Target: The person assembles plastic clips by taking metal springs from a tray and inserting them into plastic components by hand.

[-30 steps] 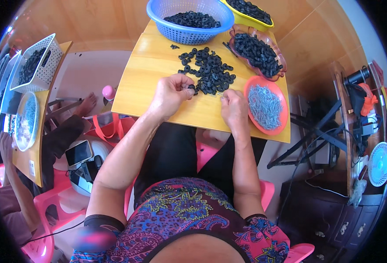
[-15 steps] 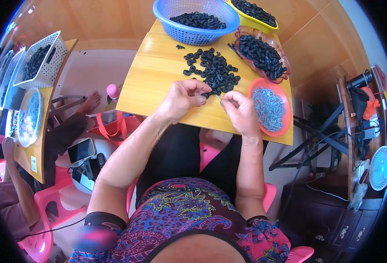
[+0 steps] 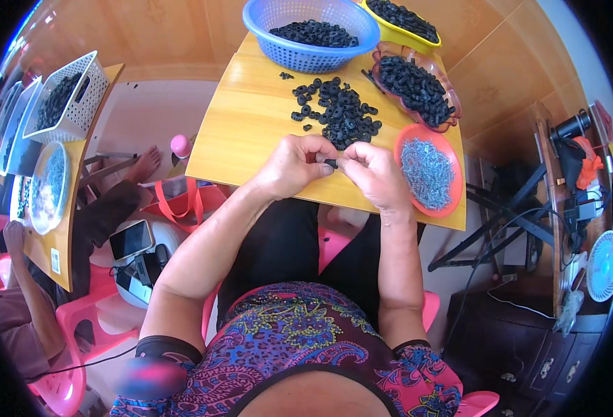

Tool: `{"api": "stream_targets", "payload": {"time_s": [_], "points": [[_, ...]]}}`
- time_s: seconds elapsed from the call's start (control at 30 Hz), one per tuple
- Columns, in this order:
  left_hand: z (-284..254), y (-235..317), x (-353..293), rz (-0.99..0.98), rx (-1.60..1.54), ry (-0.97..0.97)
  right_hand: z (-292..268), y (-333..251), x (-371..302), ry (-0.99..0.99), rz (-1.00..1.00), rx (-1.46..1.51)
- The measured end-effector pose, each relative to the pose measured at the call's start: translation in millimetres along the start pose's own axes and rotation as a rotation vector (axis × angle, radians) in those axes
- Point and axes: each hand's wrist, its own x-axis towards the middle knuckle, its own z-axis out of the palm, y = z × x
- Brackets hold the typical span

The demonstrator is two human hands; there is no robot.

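Left hand (image 3: 294, 165) and right hand (image 3: 376, 174), formerly apart over the worktop (image 3: 251, 132), now pinch one small black ring (image 3: 331, 163) together (assembly under way).

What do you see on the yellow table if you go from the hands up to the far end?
Left hand and right hand pinching a small black piece → loose pile of black rings → blue basket of black rings.

A seated person wears a short-sleeved top (image 3: 299, 347) in purple, pink and blue paisley print, black-trimmed at neckline and sleeves, over black trousers (image 3: 279, 250); both forearms bare.
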Motion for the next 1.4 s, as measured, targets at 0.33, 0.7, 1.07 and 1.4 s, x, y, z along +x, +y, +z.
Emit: {"api": "stream_targets", "payload": {"time_s": [0.33,0.7,1.07,1.4], "points": [[-56.5,-5.1,16.6,0.048,-0.598,0.27,-11.9,8.4,8.7,0.255,-0.034,-0.201],[-64.8,-3.8,15.9,-0.019,-0.695,0.372,26.6,10.7,61.3,0.123,-0.467,-0.843],[-52.5,0.2,16.0,-0.039,-0.739,0.314,43.9,15.8,89.0,-0.009,-0.249,-0.993],[-35.7,-5.3,13.2,-0.039,-0.706,0.069,0.1,6.0,21.3,0.014,0.031,0.55]]}}
